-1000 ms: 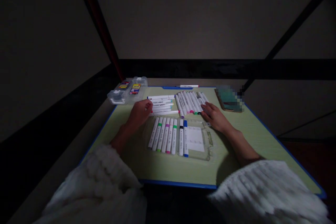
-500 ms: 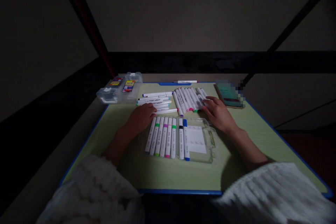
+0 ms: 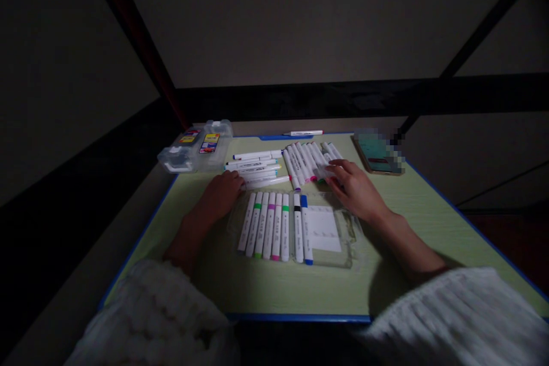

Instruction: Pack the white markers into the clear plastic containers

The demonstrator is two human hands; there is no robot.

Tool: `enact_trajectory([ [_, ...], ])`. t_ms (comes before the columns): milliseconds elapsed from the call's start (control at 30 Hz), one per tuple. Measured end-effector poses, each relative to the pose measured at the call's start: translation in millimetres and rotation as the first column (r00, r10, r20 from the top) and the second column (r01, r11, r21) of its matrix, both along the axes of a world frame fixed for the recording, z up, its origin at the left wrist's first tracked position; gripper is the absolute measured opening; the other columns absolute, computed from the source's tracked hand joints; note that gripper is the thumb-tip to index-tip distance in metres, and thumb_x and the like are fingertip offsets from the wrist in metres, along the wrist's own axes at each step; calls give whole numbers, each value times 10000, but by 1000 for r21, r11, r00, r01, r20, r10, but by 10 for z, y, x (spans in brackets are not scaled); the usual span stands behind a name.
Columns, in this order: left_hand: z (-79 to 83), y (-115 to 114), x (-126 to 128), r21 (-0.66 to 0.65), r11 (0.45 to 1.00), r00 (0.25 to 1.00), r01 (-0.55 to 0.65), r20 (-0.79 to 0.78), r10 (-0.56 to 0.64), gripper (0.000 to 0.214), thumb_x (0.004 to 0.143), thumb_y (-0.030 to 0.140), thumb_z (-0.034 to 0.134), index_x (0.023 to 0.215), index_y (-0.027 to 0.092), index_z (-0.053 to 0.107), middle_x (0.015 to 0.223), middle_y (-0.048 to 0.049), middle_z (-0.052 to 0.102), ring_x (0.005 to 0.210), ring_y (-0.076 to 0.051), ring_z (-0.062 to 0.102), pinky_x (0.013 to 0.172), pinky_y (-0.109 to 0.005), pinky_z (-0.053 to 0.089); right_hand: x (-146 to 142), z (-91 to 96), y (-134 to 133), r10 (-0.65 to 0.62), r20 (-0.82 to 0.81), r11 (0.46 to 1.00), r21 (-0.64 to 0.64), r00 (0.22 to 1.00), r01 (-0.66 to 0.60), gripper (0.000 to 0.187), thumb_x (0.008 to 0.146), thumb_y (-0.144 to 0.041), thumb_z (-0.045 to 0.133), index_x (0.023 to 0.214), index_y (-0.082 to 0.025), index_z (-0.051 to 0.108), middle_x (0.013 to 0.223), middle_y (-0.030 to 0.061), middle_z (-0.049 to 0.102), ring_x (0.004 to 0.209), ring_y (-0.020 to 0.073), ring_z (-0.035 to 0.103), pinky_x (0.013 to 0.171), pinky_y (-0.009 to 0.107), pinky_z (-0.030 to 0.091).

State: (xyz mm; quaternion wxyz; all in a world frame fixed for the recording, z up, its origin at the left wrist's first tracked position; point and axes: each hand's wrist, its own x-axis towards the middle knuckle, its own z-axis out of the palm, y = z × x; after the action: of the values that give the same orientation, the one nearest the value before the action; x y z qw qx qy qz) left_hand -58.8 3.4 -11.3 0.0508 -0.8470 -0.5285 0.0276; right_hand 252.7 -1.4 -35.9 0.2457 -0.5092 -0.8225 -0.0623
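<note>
My left hand rests on the table with its fingers curled, by the left edge of a clear plastic case. Its fingertips touch the near end of a stack of white markers; what it holds, if anything, I cannot make out. My right hand lies just beyond the case's far right corner. Its fingers pinch a white marker at the near end of a fanned row of markers. Several markers with green, pink, black and blue caps lie side by side in the case.
A clear lidded box with coloured labels stands at the table's far left corner. A single marker lies at the far edge and a phone at the far right. The green table has a blue rim; dark beams stand behind.
My left hand has drawn back from the marker stack toward the case's left edge. My right hand has closed on a marker at the fanned row. The view has tilted down slightly.
</note>
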Motion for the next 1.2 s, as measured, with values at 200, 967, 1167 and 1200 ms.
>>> enact_trajectory([
  [200, -35, -2, 5, 40, 999, 1000, 4, -27, -3, 168, 858, 162, 427, 913, 106, 576, 973, -119, 577, 912, -239, 525, 784, -348, 419, -25, -14, -16, 37, -27, 999, -4, 999, -37, 295, 878, -293, 395, 1034, -122, 579, 1095, 164, 559, 1019, 285, 518, 883, 428, 440],
  [967, -32, -153, 234, 296, 955, 734, 12, 646, -209, 207, 889, 259, 393, 948, 148, 558, 977, -64, 651, 881, -180, 598, 805, -302, 464, -236, 69, -249, 92, -370, 991, -62, 924, -123, 328, 869, -291, 427, 1166, -174, 502, 1070, 111, 623, 987, 254, 571, 857, 437, 445],
  [1167, -8, -322, 519, 310, 951, 671, 22, 700, -244, 156, 876, 241, 441, 943, 160, 556, 857, -32, 660, 750, -143, 600, 710, -268, 472, -277, 90, -206, -16, -860, 968, -141, 510, -209, 358, 822, -390, 527, 1140, -229, 499, 888, 46, 660, 834, 185, 625, 745, 352, 496],
  [1200, -13, -341, 560, 314, 948, 677, 46, 688, -260, 154, 879, 240, 436, 942, 165, 555, 830, -27, 657, 734, -142, 598, 695, -268, 471, -275, 93, -191, -33, -894, 967, -142, 446, -213, 341, 810, -397, 544, 1107, -231, 521, 832, 29, 655, 777, 169, 625, 700, 327, 500],
])
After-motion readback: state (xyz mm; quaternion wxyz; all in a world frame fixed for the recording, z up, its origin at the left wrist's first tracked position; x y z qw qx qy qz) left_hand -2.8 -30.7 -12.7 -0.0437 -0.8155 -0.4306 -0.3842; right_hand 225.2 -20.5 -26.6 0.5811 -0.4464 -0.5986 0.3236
